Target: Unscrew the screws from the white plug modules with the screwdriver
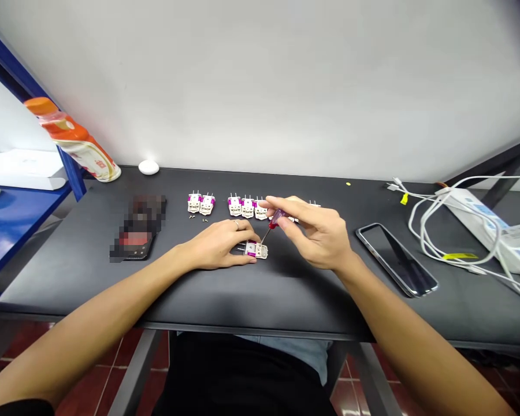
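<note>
Hands close together at mid-table. Left hand (214, 245), fingers curved and lying flat, bears down on a white-and-magenta plastic plug body (256, 250), its fingertips at the plug's near-left edge; a metal ring (236, 225) sits on one finger. Right hand (314, 234) pinches a small screwdriver (276, 219) between thumb and fingertips. Its translucent red-and-purple handle is tilted, and the thin steel shaft slants down-left, its tip at the plug's upper face.

Plug lies flat on a matte black tabletop (260, 297), long axis running left-right, metal pins pointing to the person's left. Beyond the hands, a row of similar plugs (242, 207) stands pins-away; tiny brass-coloured screws (198, 218) lie just below the leftmost pair.

To the left, a pixelated, blurred phone-like object (138, 228). To the right, a glossy black smartphone (396, 260), then tangled white cables (442, 231) by a white power strip (487, 228).
</note>
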The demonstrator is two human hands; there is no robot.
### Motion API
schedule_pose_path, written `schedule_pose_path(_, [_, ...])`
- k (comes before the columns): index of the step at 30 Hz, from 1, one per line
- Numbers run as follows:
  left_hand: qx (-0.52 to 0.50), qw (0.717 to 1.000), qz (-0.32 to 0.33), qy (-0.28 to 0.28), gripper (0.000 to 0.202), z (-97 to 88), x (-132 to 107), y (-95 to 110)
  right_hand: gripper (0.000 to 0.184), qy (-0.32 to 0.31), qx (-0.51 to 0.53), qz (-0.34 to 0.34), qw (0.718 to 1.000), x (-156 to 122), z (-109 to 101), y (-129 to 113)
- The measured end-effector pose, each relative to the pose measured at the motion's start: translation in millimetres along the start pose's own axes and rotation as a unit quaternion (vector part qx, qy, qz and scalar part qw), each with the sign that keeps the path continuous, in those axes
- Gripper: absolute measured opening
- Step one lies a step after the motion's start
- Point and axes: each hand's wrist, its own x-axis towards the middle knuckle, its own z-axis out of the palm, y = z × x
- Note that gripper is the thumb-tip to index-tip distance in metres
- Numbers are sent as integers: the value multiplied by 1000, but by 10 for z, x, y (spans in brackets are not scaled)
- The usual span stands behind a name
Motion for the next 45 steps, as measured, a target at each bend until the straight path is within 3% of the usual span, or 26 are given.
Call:
schedule_pose_path(5, [1, 1000, 2, 1, 41, -4, 0, -1, 47, 27, 12, -18, 999, -12, 5, 6])
schedule_pose_path(10, [2, 1000, 2, 1, 40, 5, -2, -10, 54, -3, 21, 3, 1000, -22, -7, 6])
schedule_pose_path(15, [3, 1000, 6, 5, 41, 10, -4, -8, 50, 19, 3, -16, 1000, -20, -6, 17])
schedule_pose_path(20, [1, 1000, -2, 2, 40, -3, -3, 6, 58, -18, 17, 0, 1000, -33, -17, 22])
schedule_pose_path(26, [-1, 1000, -5, 0, 41, -2, -5, -1, 48, 4, 10, 2, 1000, -29, -21, 11])
schedule_pose_path(32, [0, 1000, 2, 2, 40, -8, 0, 2, 54, -26, 40, -4, 999, -43, -50, 36])
schedule_pose_path(39, [-10, 1000, -9, -11, 42, -14, 13, 0, 32, -12, 101, 83, 991, -67, 10, 2])
schedule_pose_path(45, [-22, 1000, -10, -13, 44, -9, 14, -25, 27, 61, -40, -23, 997, -14, 2, 43])
